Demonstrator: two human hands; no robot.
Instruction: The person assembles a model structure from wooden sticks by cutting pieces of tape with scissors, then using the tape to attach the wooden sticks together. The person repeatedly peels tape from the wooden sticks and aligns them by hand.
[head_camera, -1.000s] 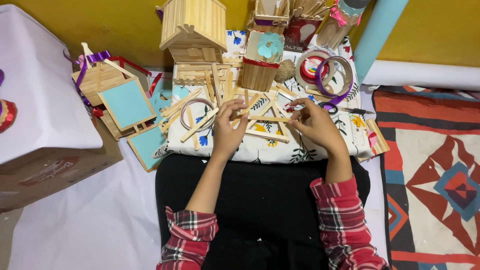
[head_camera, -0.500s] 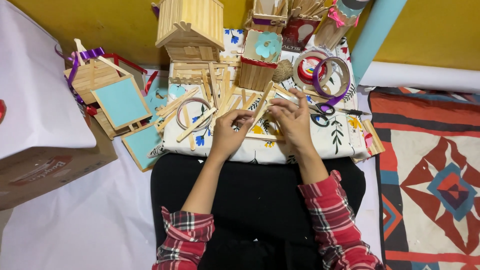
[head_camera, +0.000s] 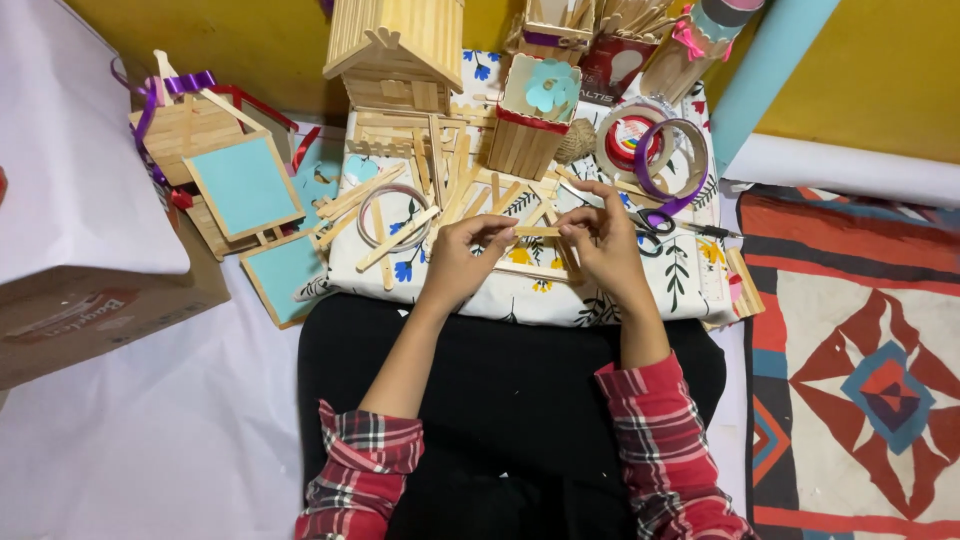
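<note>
Both hands pinch one craft stick over the floral cloth.
Left hand (head_camera: 462, 262) and right hand (head_camera: 600, 243) grip opposite ends of the wooden stick (head_camera: 537, 232); placing it likely needs careful alignment.

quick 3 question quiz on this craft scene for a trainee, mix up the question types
1. True or false: both hands grip the same wooden stick.
2. What sits on top of the stick-built cup? A) a blue paper flower B) a red button C) a coin
3. Fill in: the scissors lie beside the ____ hand.

Key:
1. True: the left hand and right hand pinch its two ends.
2. A
3. right
</note>
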